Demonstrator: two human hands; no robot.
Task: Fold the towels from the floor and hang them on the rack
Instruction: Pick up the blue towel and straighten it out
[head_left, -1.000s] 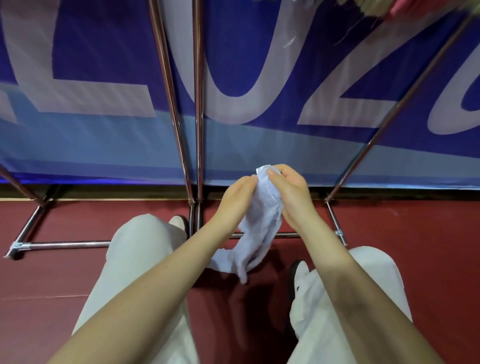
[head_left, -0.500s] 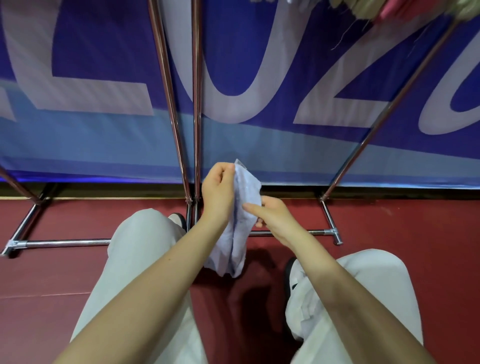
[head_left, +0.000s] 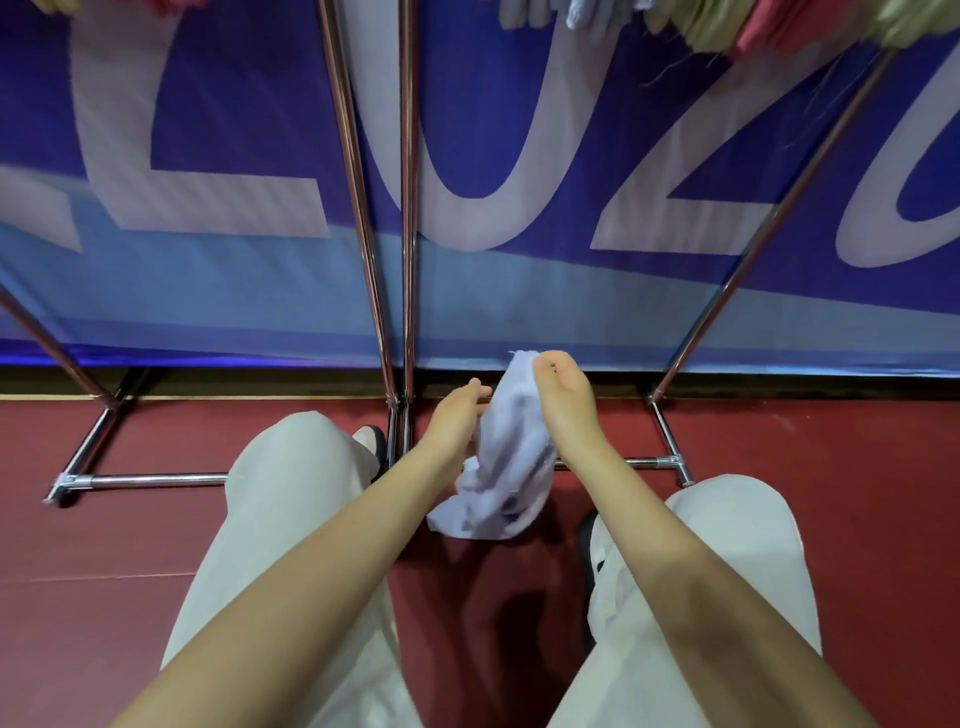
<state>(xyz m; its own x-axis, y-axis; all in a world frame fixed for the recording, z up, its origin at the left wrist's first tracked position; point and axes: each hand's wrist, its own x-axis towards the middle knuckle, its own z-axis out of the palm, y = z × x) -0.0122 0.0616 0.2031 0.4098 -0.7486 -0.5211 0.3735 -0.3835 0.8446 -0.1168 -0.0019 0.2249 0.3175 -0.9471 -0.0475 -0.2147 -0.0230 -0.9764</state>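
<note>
1. Right hand (head_left: 566, 400) is seen pinching the top edge of a small pale lilac cloth towel (head_left: 506, 457), thumb and fingers closed on the fabric
2. Left hand (head_left: 457, 421) is laid against the towel's left side with fingers fairly straight; whether any fabric is gripped behind it cannot be told
3. The towel is held in the air between the two hands, bunched and creased, its lower end hanging loose above the dark red floor (head_left: 831, 467)
4. The chrome metal tube rack (head_left: 410, 208) is seen just beyond the hands, its uprights rising in front of a blue banner with large white letters (head_left: 208, 130)
5. Hung cloths in pink, yellow-green and pale blue (head_left: 727, 26) are visible along the rack's top at the upper right
6. Two legs in cream trousers (head_left: 291, 519) are seen below the forearms
</note>
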